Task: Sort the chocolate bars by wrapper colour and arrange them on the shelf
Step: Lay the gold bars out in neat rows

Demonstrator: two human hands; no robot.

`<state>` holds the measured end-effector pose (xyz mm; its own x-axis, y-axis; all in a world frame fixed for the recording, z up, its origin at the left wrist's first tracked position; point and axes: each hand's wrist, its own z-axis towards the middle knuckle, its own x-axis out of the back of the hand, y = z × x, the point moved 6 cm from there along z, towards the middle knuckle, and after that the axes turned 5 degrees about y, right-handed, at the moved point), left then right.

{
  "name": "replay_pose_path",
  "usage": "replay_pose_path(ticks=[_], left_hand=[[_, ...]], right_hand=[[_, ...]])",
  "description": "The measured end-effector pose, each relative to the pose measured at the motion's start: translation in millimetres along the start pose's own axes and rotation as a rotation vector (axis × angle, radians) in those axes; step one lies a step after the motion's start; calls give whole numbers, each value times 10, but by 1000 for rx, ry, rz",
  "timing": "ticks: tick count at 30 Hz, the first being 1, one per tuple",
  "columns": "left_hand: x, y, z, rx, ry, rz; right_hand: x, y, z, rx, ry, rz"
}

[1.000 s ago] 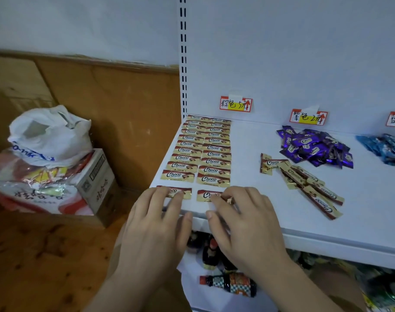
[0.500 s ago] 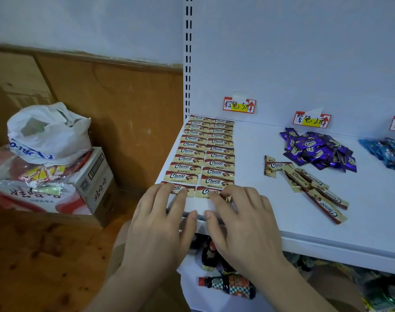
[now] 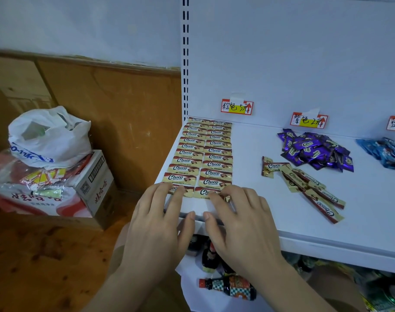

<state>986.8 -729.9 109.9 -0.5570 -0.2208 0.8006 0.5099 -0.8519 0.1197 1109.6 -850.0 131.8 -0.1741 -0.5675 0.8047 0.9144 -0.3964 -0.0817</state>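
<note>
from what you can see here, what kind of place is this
Probably a small shop, or a mock-up of one: a white slotted retail shelf, handwritten price tags taped to its back panel above sorted chocolate bars, and a stock carton on the floor.

Bare shelf [image 3: 248, 167] surface runs front to back between the two gold Choco bar columns [image 3: 205, 154] at the left edge and the loose gold bars [image 3: 304, 183]; purple bar pile [image 3: 315, 152] and blue bar pile [image 3: 387, 152] block the rear right; the front right corner lies open.
</note>
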Motion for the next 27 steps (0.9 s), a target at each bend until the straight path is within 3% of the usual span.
replay_pose_path(ticks=[6, 12, 17, 20, 24, 27], left_hand=[[102, 183, 179, -65, -3, -80], [120, 818, 716, -209, -103, -186], [-188, 1289, 1265, -347, -362, -84], [-486, 1444, 1506, -334, -504, -4], [-758, 1548, 1608, -267, -557, -29], [-857, 1570, 1689, -246, -525, -45]], right_hand=[[190, 339, 32, -26, 54, 29], [402, 1039, 91, -112, 25, -99], [404, 1629, 171, -167, -49, -113], [363, 1790, 332, -153, -62, -63], [182, 1878, 641, -162, -209, -10], [13, 1888, 832, -142, -417, -7]])
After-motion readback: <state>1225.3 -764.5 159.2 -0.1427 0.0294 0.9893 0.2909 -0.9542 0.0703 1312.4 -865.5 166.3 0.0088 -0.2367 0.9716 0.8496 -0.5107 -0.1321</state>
